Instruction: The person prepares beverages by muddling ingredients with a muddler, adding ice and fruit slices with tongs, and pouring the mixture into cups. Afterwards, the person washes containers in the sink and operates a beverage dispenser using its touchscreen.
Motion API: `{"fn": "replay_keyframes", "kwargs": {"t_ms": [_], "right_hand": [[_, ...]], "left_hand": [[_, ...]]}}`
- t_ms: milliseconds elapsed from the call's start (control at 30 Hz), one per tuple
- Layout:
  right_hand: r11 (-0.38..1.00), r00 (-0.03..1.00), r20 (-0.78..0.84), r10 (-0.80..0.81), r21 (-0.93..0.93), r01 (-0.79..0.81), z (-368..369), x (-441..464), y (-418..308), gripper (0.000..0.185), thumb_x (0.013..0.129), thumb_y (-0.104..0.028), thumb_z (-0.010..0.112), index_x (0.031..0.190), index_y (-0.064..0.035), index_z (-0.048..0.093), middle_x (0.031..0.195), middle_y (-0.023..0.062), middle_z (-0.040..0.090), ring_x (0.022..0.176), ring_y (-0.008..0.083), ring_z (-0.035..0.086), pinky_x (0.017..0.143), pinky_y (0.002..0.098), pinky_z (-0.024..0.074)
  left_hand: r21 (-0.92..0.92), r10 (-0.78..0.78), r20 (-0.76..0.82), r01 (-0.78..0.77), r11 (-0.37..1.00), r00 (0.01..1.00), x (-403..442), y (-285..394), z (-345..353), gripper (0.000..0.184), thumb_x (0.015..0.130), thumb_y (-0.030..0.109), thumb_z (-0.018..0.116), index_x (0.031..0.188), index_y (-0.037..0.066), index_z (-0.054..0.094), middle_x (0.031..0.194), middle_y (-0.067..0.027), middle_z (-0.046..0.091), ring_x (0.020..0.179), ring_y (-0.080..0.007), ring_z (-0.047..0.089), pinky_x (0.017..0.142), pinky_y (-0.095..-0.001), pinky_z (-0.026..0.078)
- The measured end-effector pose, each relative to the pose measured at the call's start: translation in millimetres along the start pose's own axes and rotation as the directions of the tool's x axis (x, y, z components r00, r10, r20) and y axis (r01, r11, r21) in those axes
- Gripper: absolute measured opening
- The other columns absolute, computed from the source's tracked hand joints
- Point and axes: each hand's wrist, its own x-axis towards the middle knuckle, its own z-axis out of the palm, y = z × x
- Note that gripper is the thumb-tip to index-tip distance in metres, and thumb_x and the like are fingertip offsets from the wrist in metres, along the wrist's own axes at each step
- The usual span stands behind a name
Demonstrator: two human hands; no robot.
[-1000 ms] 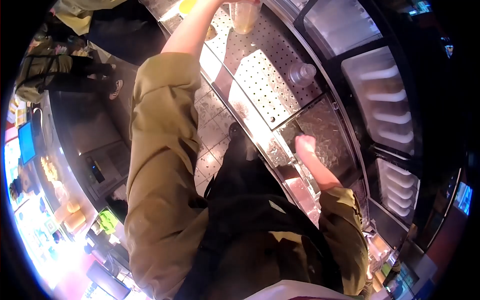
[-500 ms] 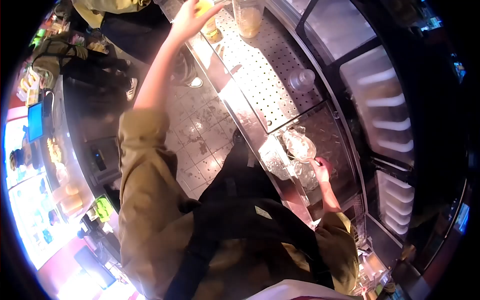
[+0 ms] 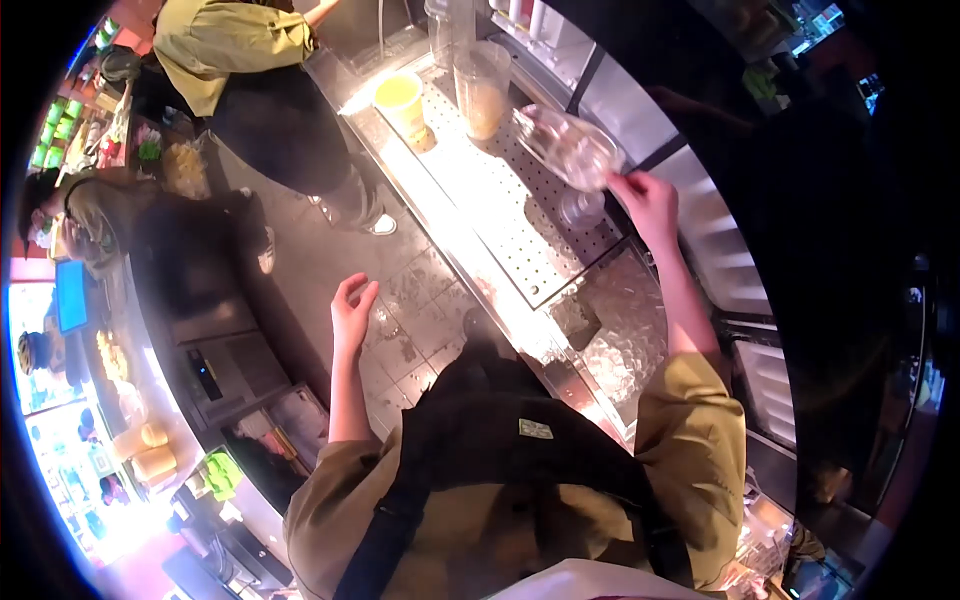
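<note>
My right hand [image 3: 650,205] is closed on the near end of a clear ice scoop [image 3: 570,150], tilted above the perforated metal counter [image 3: 530,230]. Beneath the scoop stands a small clear cup-like piece [image 3: 581,211]. Ice seems to be in the scoop, though blur hides how much. My left hand [image 3: 352,315] hangs over the floor left of the counter, its fingers loosely curled and apart, holding nothing. A cup with yellow contents [image 3: 402,105] stands at the counter's far left edge. Beside it is a tall clear container [image 3: 484,95] with pale brown contents.
An ice bin [image 3: 625,335] is sunk into the counter on my side. White containers [image 3: 730,230] line the right. Another person [image 3: 260,110] stands at the far left by the counter, and a second person [image 3: 160,220] is farther left. The tiled floor [image 3: 405,290] looks wet.
My right hand has lifted the scoop out of the ice bin and moved it forward over the perforated counter. My left hand has drawn back from the yellow cup toward my body.
</note>
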Motion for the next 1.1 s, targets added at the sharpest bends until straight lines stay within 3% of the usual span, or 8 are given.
{"fn": "replay_keyframes", "kwargs": {"t_ms": [433,600,667,733,800,867,933,1100], "right_hand": [[0.992,0.995,-0.069,0.075,-0.093,-0.081,46,81,-36,0.048,0.080,-0.048,0.071,0.065,-0.0025,0.069,0.053,0.0071,0.060,0.049,0.0149,0.055,0.051,0.0312,0.0416],[0.920,0.985,-0.075,0.156,0.374,-0.117,86,42,3,0.027,0.083,-0.026,0.072,0.076,-0.0001,0.069,0.060,-0.0040,0.059,0.057,0.0053,0.049,0.051,0.0267,0.0391],[0.943,0.977,-0.115,0.178,0.302,-0.136,63,12,-27,0.024,0.082,-0.023,0.072,0.079,0.0000,0.069,0.062,-0.0029,0.060,0.060,0.0044,0.049,0.053,0.0250,0.0392],[0.939,0.958,-0.072,0.276,0.232,-0.253,38,-40,-25,0.021,0.081,-0.021,0.073,0.082,-0.0002,0.069,0.066,-0.0017,0.061,0.063,0.0041,0.051,0.055,0.0251,0.0415],[0.767,0.806,-0.053,0.589,0.352,-0.537,14,-107,-25,0.022,0.080,-0.021,0.075,0.083,-0.0003,0.069,0.068,-0.0005,0.062,0.066,0.0040,0.052,0.057,0.0257,0.0435],[0.695,0.808,-0.036,0.588,0.534,-0.481,-24,-174,-36,0.023,0.078,-0.022,0.077,0.079,-0.0009,0.069,0.065,-0.0007,0.061,0.064,0.0039,0.052,0.057,0.0264,0.0447],[0.784,0.755,-0.214,0.620,0.141,-0.604,-48,-233,-41,0.032,0.074,-0.032,0.081,0.065,-0.0040,0.068,0.054,0.0022,0.058,0.052,0.0087,0.054,0.050,0.0285,0.0425],[0.562,0.751,-0.211,0.626,-0.545,-0.622,-52,-312,4,0.065,0.065,-0.074,0.065,0.060,-0.0086,0.065,0.056,0.0118,0.059,0.057,0.0315,0.062,0.051,0.0394,0.0468]], "left_hand": [[-0.003,0.708,0.180,-0.720,0.694,0.683,258,229,69,0.048,0.079,0.018,0.075,0.121,0.003,0.056,0.119,-0.0138,0.061,0.110,-0.0229,0.060,0.088,-0.0337,0.052],[0.353,0.761,0.203,-0.771,0.530,0.616,375,305,163,0.099,0.058,0.033,0.090,0.136,0.001,0.039,0.137,-0.0184,0.047,0.127,-0.0314,0.047,0.104,-0.0390,0.041],[0.386,0.850,0.221,-0.843,0.375,0.479,411,310,181,0.121,0.047,0.043,0.093,0.142,-0.001,0.032,0.143,-0.0190,0.041,0.132,-0.0324,0.041,0.109,-0.0388,0.036],[0.550,0.700,0.422,-0.776,0.308,0.577,437,316,195,0.119,0.053,0.054,0.087,0.144,0.000,0.032,0.146,-0.0171,0.039,0.134,-0.0288,0.039,0.112,-0.0358,0.033],[0.616,0.731,0.446,-0.769,0.169,0.517,463,305,218,0.105,0.054,0.059,0.084,0.128,-0.001,0.041,0.128,-0.0161,0.048,0.115,-0.0300,0.047,0.097,-0.0368,0.040],[0.683,0.847,0.331,-0.725,0.089,0.416,480,285,237,0.093,0.055,0.063,0.081,0.113,-0.003,0.049,0.110,-0.0150,0.057,0.096,-0.0312,0.055,0.081,-0.0378,0.047],[0.765,0.945,0.073,-0.626,0.153,0.320,498,266,247,0.085,0.057,0.068,0.078,0.098,-0.004,0.058,0.092,-0.0139,0.066,0.076,-0.0323,0.063,0.066,-0.0388,0.055],[0.558,0.779,0.180,-0.715,0.422,0.600,469,282,224,0.085,0.058,0.034,0.085,0.127,0.011,0.043,0.117,-0.0151,0.060,0.101,-0.0371,0.059,0.086,-0.0464,0.049]]}}
